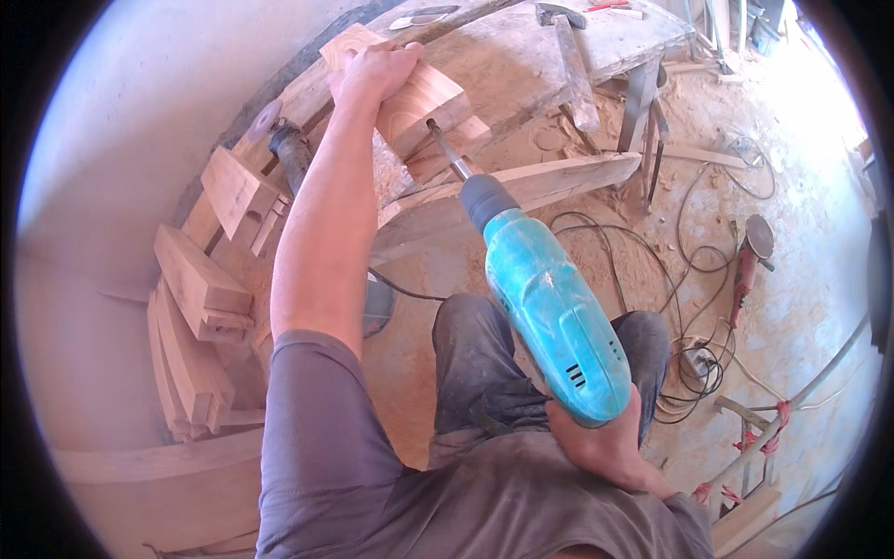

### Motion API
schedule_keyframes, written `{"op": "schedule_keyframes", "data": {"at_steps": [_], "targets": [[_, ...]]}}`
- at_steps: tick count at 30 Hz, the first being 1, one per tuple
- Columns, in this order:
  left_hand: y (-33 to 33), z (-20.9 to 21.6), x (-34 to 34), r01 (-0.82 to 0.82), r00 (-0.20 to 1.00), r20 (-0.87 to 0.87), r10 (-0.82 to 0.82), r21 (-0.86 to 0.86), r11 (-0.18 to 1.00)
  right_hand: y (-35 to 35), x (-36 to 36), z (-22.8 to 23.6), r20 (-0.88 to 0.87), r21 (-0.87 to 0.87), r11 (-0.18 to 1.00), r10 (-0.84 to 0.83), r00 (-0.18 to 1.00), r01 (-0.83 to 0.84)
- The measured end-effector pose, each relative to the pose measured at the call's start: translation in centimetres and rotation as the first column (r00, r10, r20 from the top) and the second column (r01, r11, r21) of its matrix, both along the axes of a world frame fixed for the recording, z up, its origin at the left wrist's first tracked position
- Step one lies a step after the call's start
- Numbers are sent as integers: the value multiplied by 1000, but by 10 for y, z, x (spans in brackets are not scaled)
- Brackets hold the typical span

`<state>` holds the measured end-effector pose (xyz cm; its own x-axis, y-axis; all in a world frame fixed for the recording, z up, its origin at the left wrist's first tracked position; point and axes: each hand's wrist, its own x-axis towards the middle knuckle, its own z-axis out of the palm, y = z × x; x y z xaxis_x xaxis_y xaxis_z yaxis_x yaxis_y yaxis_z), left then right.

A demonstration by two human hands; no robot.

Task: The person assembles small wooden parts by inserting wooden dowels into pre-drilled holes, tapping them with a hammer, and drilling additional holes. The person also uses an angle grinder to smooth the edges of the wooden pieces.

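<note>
Drill (549, 312): probably heavy; best held rearward, where gripped by right hand (601, 443).
Wooden block (424, 101): at the table (622, 45), faced by the drill, clasped atop by left hand (374, 73); likely stiff.

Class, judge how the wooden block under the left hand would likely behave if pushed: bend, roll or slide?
The wooden block looks thick and solid, so it would probably stay stiff. Its flat faces suggest sliding rather than rolling. The left hand on top would probably help steady it.
</note>
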<state>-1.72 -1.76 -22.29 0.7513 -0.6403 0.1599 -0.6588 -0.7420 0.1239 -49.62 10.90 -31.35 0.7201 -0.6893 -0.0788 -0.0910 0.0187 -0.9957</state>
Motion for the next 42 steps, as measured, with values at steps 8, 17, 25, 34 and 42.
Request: {"op": "schedule_keyframes", "data": {"at_steps": [8,17,25,34,42], "targets": [[8,11,-29,-18,999,30,18,25,1000,-4,-1,45,-78,27,998,-48,996,50],[6,8,-26,-12,997,71,9,31,999,-35,-16,80,-197,-24,992,-122,973,120],[6,10,-32,2,998,58,-3,20,1000,-9,-13,43,-42,-116,976,-189,981,183],[5,8,-25,18,999,33,-18,1,1000,-13,17,-32,26,-189,968,-165,986,167],[0,4,0,44,999,24,-44,14,999,-25,19,-70,41,-63,990,-124,991,127]]}}
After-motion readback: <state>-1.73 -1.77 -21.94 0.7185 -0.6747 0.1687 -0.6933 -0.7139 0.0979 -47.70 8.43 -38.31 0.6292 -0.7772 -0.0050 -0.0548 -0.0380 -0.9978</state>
